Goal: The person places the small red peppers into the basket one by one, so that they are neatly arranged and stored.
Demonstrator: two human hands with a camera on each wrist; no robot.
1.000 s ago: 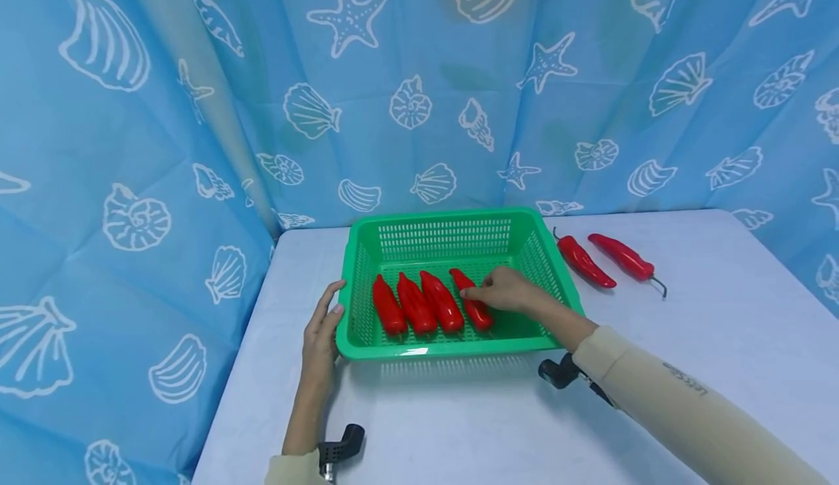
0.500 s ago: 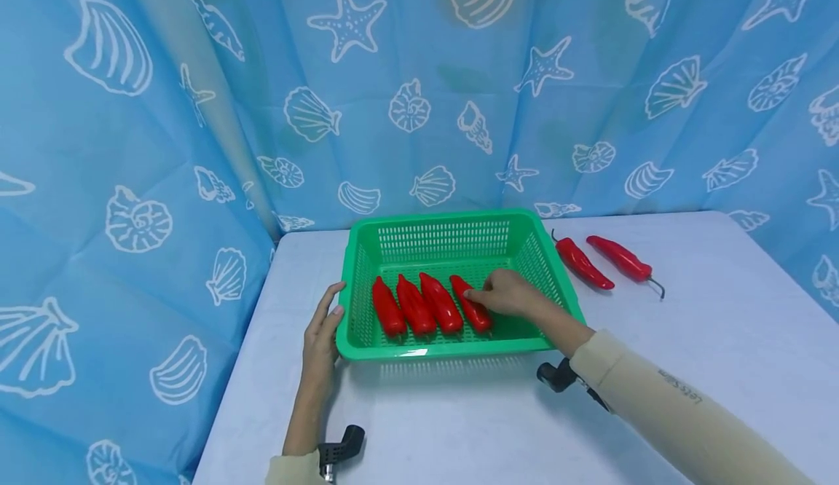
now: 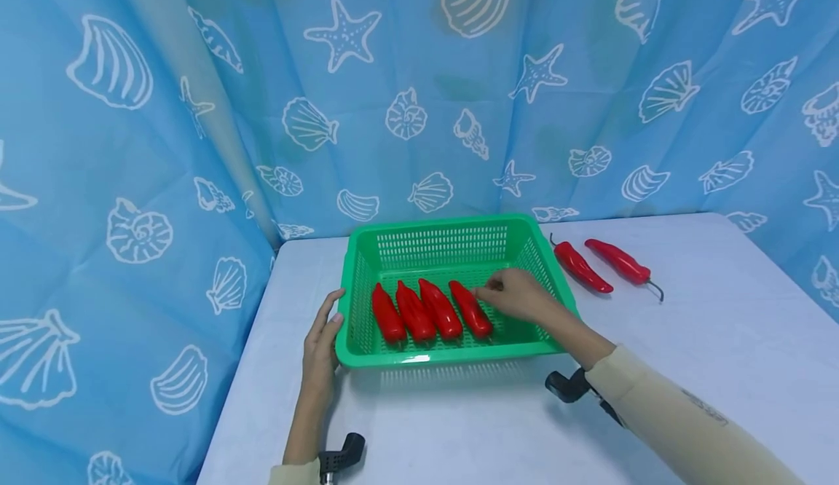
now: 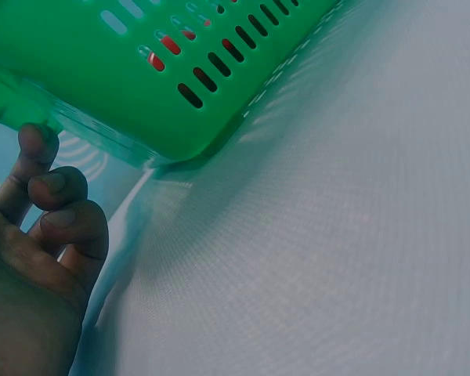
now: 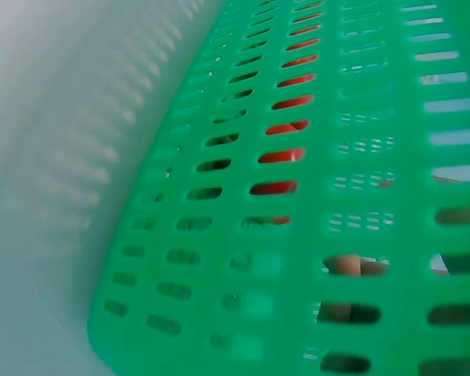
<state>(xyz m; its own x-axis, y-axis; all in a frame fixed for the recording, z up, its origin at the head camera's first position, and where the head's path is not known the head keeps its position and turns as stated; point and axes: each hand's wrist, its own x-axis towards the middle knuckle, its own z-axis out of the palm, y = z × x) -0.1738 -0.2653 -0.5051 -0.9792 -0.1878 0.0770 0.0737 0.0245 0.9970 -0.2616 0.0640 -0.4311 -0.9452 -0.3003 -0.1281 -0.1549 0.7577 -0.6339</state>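
Observation:
Several red chili peppers (image 3: pixel 440 310) lie side by side in a green plastic basket (image 3: pixel 452 356), tips pointing to its back. My right hand (image 3: pixel 518 296) reaches into the basket from the right, its fingertips beside the rightmost pepper (image 3: pixel 470 310) and its fingers loosely bent. My left hand (image 3: pixel 320 347) touches the basket's left rim with its fingers and thumb. In the left wrist view, fingertips (image 4: pixel 37 139) of the left hand meet the underside of the rim, the other fingers loosely bent. The right wrist view shows the right hand (image 5: pixel 345 265) only through the slots.
Two more red peppers with dark stems, one (image 3: pixel 583 266) close to the basket and one (image 3: pixel 619 261) farther right, lie on the white-covered table (image 3: pixel 695 310). A blue curtain (image 3: pixel 393 143) with seashell prints hangs behind and on the left.
My right hand has come off the rightmost pepper, its fingertips shifting slightly right. That pepper stays lying in the basket. My left hand remains at the rim, and the head view has tilted up slightly.

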